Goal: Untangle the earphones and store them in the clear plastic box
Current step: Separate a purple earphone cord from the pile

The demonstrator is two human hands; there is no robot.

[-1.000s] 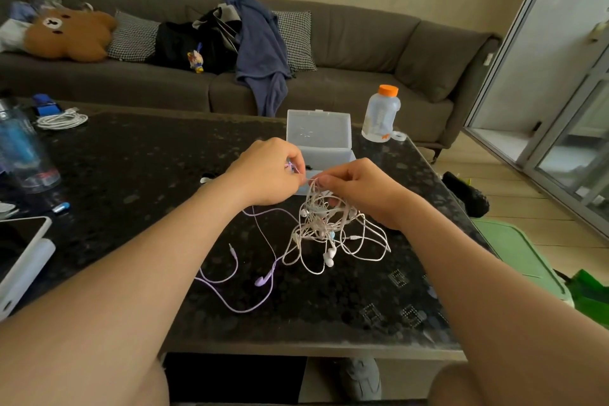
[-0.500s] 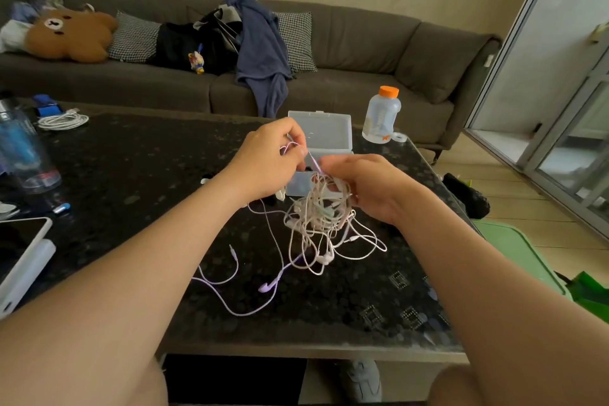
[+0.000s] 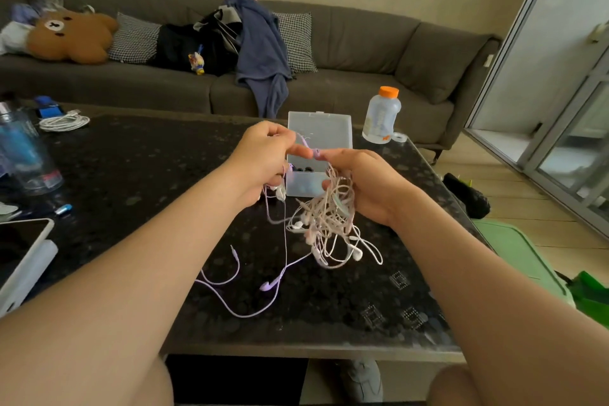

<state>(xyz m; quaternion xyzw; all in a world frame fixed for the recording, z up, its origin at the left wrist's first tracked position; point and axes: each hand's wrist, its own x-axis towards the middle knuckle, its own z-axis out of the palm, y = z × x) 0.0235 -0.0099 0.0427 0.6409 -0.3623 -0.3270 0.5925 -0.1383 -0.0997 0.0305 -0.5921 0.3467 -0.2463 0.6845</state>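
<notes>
Pinching a purple cable (image 3: 268, 285) in your left hand (image 3: 263, 161), right hand (image 3: 372, 188) fingers curled round the earphone tangle (image 3: 324, 227) (hanging below them), clear plastic box (image 3: 321, 127) open just beyond your fingertips.

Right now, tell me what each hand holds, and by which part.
Left hand pinches the purple earphones by the upper cord; right hand grips the white tangle by its top, the rest hanging.
</notes>
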